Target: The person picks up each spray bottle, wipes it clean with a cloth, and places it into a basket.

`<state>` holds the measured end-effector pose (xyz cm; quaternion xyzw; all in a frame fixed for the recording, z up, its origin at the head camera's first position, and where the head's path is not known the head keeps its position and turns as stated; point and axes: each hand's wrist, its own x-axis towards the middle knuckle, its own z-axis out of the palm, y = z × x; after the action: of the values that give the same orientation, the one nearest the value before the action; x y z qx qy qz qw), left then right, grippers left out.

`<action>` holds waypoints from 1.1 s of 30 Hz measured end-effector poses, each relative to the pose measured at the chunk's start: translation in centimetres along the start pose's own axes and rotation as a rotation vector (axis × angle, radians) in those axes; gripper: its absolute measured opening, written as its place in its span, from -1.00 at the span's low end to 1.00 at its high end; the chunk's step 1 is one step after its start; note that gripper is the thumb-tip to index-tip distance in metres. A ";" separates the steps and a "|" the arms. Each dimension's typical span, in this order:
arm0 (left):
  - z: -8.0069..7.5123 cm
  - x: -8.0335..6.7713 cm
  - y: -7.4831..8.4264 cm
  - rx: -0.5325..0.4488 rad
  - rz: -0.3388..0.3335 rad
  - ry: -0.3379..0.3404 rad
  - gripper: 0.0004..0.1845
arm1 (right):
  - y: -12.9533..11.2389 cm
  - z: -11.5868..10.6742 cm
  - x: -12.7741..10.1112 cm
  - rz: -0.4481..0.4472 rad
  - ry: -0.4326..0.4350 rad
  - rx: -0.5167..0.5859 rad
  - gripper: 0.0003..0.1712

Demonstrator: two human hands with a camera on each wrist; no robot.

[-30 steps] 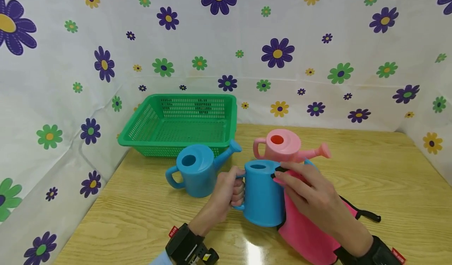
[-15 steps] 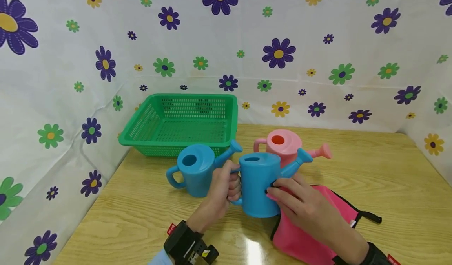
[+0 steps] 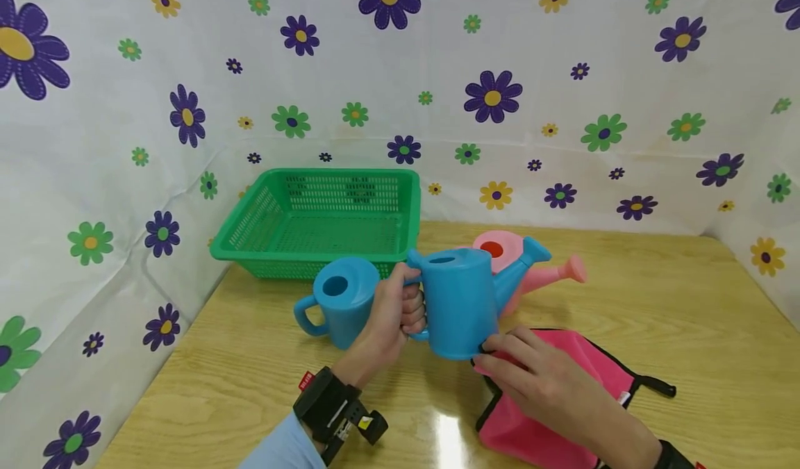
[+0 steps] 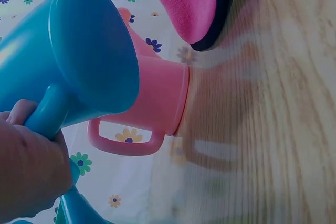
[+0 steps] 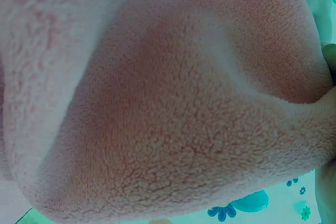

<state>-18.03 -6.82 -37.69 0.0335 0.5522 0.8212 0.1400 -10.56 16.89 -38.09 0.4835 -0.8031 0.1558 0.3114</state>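
Observation:
My left hand [image 3: 390,309] grips the handle of a blue watering can [image 3: 459,309], which hangs above the table, tilted slightly. In the left wrist view the can's flat base [image 4: 94,45] faces the camera. My right hand [image 3: 537,379] pinches the edge of a pink fleece cloth [image 3: 594,358] with black trim, close to the can's lower edge. The rest of the cloth lies spread under that hand and fills most of the right wrist view. A second blue watering can [image 3: 344,309] stands to the left, partly behind my left hand. Behind the held can, a pink watering can [image 3: 515,250] is partly hidden.
A green plastic basket [image 3: 312,255] with nothing in it sits at the back left of the wooden table [image 3: 687,302]. A black strap [image 3: 656,384] sticks out from the cloth's right corner. A flowered white sheet [image 3: 375,59] hangs behind and beside the table.
My left hand has raised the blue watering can. My right hand, with the cloth edge, has slid from the can's top down to its base, and the cloth has dropped away from its side.

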 end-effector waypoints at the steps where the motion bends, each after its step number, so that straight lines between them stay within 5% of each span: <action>1: 0.0 0.0 0.0 0.000 0.000 -0.007 -0.46 | 0.0 0.0 -0.1 0.001 0.000 -0.001 -0.48; 15: 0.4 0.1 -0.5 0.014 -0.031 -0.056 -0.48 | 0.9 -0.6 -0.1 0.005 0.053 -0.084 -0.45; 24: 0.1 -0.5 -1.4 0.053 -0.080 -0.049 -0.50 | 1.2 -0.5 0.1 0.084 0.136 0.029 -0.51; 33: -0.4 -1.3 -2.0 0.073 -0.099 -0.094 -0.49 | 1.6 -0.5 0.7 0.081 0.241 0.024 -0.53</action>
<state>-16.48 -6.81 -39.53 0.0498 0.5757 0.7900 0.2047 -11.99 17.49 -37.19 0.4322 -0.7767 0.2351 0.3933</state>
